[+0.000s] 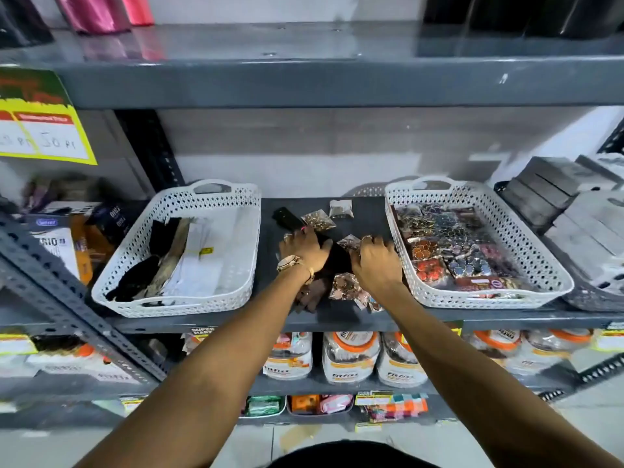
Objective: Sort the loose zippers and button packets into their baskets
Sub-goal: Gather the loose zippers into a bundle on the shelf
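Left hand (305, 246) and right hand (374, 261) press on dark zippers (337, 256) between baskets; fingers spread flat, grip on anything cannot be told.

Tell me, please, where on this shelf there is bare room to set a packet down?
The left basket has bare floor along its right half, beside the zippers. A bare strip of shelf lies behind the right hand, against the right basket. That basket is packed with button packets, and the shelf's middle is crowded.
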A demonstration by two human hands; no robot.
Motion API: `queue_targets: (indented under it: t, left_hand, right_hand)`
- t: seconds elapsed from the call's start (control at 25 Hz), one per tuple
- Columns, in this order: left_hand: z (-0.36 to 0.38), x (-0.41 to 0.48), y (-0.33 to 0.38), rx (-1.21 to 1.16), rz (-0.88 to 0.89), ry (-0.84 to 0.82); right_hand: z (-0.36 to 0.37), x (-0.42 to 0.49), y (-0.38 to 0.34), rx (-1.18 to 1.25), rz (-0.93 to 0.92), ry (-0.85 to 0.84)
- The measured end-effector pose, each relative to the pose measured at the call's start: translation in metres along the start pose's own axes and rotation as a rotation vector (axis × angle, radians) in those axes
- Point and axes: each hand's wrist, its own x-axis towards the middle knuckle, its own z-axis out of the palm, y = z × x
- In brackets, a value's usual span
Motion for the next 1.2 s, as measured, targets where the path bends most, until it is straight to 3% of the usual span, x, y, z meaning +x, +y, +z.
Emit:
queue_targets:
  t: [0.2, 0.36, 0.52, 0.68, 0.88, 1.04, 1.2]
  left_hand:
    - [-0.006, 0.027, 0.006, -0.191, -0.345, -0.022]
    - [-0.015, 0.046, 0.01, -0.346, -0.415, -0.028]
    - [-0.023, 0.057, 0.003, -0.659, -0.471, -0.106]
    - [-0.036, 0.056, -0.008, -0.848, -0.491, 0.041]
    - [-0.053, 0.028, -0.006, -1.206, -0.317, 0.035]
    - [-0.07, -0.008, 0.002, -1.227, -0.037, -0.101]
    - [-0.09, -0.03, 0.006, -1.138, 0.159, -0.273]
  right_hand:
    - [-0.005, 0.018, 0.006, 0.041, 0.218, -0.247]
    - [-0.004, 0.031, 0.011, 0.123, 0.333, -0.375]
    - [-0.005, 0.035, 0.007, 0.161, 0.394, -0.466]
    - [0.001, 0.036, 0.006, 0.318, 0.425, -0.413]
    - [0.001, 0.029, 0.009, 0.619, 0.427, -0.281]
    - [-0.02, 0.021, 0.008, 0.794, 0.342, -0.193]
    - [-0.054, 0.025, 0.006, 0.811, 0.164, -0.057]
